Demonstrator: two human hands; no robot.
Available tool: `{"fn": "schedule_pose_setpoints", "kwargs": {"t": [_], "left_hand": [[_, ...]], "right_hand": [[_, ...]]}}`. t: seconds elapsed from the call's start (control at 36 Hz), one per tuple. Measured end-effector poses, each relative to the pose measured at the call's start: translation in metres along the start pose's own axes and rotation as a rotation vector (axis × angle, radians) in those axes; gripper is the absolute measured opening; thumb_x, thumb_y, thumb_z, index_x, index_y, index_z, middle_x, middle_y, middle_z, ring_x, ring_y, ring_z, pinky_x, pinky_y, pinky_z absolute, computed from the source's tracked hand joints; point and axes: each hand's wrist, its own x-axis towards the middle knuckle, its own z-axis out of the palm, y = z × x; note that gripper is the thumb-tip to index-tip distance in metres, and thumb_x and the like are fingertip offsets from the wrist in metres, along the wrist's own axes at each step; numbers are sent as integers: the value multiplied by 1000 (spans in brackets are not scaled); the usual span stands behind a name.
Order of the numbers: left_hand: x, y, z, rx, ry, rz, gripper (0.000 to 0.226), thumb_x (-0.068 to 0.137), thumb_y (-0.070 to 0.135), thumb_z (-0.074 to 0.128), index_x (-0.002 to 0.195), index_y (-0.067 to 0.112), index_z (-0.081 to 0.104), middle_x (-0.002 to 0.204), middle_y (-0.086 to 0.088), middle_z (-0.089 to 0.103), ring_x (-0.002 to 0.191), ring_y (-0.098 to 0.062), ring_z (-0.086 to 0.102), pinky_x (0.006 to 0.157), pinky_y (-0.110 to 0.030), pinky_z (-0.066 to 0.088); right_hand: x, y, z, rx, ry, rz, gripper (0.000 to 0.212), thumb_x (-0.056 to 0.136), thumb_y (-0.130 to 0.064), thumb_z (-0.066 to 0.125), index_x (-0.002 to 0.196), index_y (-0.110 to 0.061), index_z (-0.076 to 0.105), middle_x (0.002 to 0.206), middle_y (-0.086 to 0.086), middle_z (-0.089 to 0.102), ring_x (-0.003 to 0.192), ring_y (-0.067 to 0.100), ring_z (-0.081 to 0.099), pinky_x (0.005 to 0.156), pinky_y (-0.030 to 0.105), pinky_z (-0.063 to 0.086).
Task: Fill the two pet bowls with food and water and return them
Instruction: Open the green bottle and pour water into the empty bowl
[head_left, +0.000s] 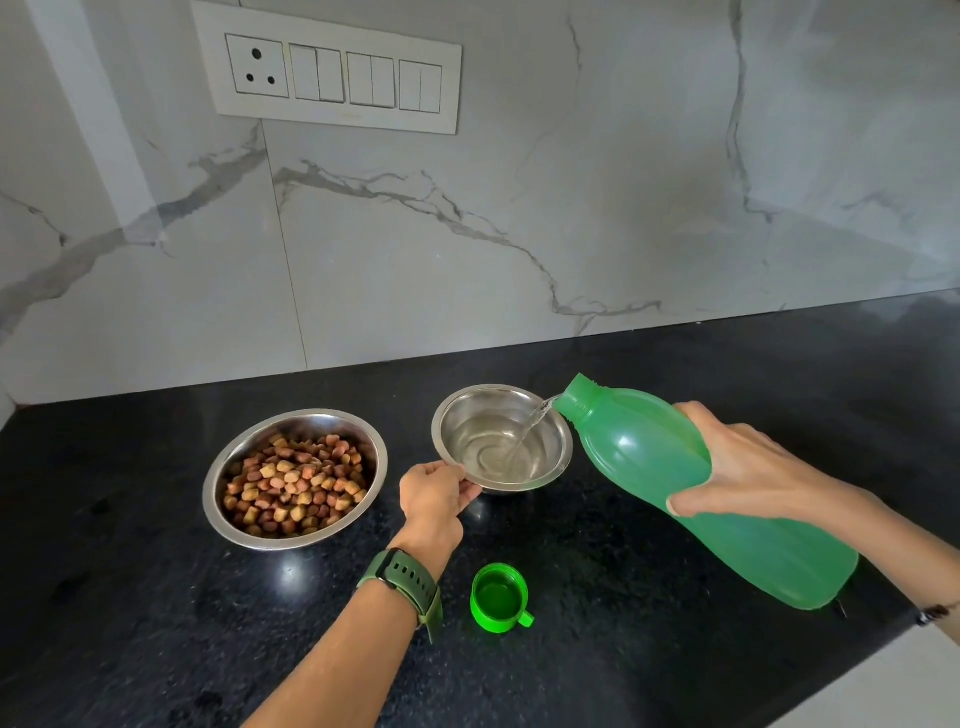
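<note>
Two steel bowls stand on the black counter (130, 597). The larger bowl (218, 499), on the left, holds brown kibble (296, 480). The smaller bowl (561, 441) has a little water in its bottom. My left hand (434, 496) pinches this bowl's near-left rim. My right hand (753, 470) grips a green plastic bottle (649, 457), tilted with its open mouth over the small bowl's right rim. A thin stream of water (532, 427) runs from the mouth into the bowl.
The bottle's green cap (500, 598) lies upside down on the counter in front of the small bowl. A marble wall (519, 208) with a switch panel (332, 73) rises behind. The counter's edge runs along the lower right corner.
</note>
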Motion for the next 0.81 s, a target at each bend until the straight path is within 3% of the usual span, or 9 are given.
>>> {"fn": "schedule_pose_setpoints", "kwargs": {"t": [0.11, 0.33, 0.47, 0.61, 0.81], "left_hand": [[0, 0, 0, 4, -3, 16, 18, 88, -10, 51, 77, 4, 49, 75, -12, 56, 65, -18, 57, 55, -25, 54], [0, -1, 1, 0, 3, 25, 20, 88, -10, 51, 75, 5, 47, 74, -12, 55, 64, -18, 55, 58, -26, 50], [1, -1, 0, 8, 5, 18, 16, 88, -8, 52, 78, 4, 49, 76, -13, 56, 63, -17, 55, 42, -19, 52], [0, -1, 1, 1, 5, 22, 18, 88, -9, 51, 77, 4, 49, 76, -13, 55, 65, -18, 55, 57, -26, 50], [2, -2, 1, -7, 5, 18, 18, 88, -9, 51, 76, 5, 48, 77, -12, 55, 65, -18, 55, 57, -27, 50]], "right_hand": [[-1, 0, 0, -2, 9, 14, 88, 53, -41, 72, 126, -35, 23, 85, 9, 65, 68, 27, 67, 52, 36, 51], [-2, 2, 1, 18, 2, 22, 90, 52, -44, 72, 127, -37, 22, 85, 10, 65, 59, 19, 62, 51, 35, 52], [-4, 4, 1, 17, -3, 16, 88, 51, -44, 71, 125, -39, 22, 87, 10, 65, 70, 28, 67, 53, 41, 53], [-3, 5, 2, 23, -20, 13, 88, 51, -44, 72, 124, -38, 23, 88, 10, 64, 65, 25, 65, 51, 35, 50], [-3, 5, 5, 20, -26, 14, 87, 51, -44, 71, 124, -37, 24, 87, 9, 64, 68, 28, 66, 51, 35, 50]]}}
